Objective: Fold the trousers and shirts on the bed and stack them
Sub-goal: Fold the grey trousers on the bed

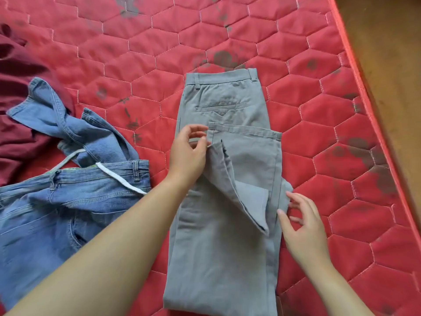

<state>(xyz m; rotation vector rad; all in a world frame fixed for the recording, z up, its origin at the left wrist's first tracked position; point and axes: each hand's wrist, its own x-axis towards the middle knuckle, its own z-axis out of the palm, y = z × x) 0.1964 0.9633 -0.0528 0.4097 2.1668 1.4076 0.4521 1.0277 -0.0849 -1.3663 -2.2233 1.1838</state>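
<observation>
Grey trousers (225, 179) lie lengthwise in the middle of the red quilted mattress (319, 133), waistband at the far end, legs folded back so the hems lie just below the back pocket. My left hand (190, 151) hovers at the left corner of the folded-back hem, fingers loosely curled, thumb and forefinger touching or almost touching the cloth. My right hand (300, 224) is at the right edge of the trousers, fingers spread and relaxed, fingertips at the fabric. One leg layer is twisted and stands up in a ridge between my hands.
Blue jeans (68, 197) with a white drawstring lie crumpled on the left. A dark red garment (20, 106) is bunched at the far left. The mattress edge (364, 87) runs down the right side, with brown floor (391, 53) beyond it.
</observation>
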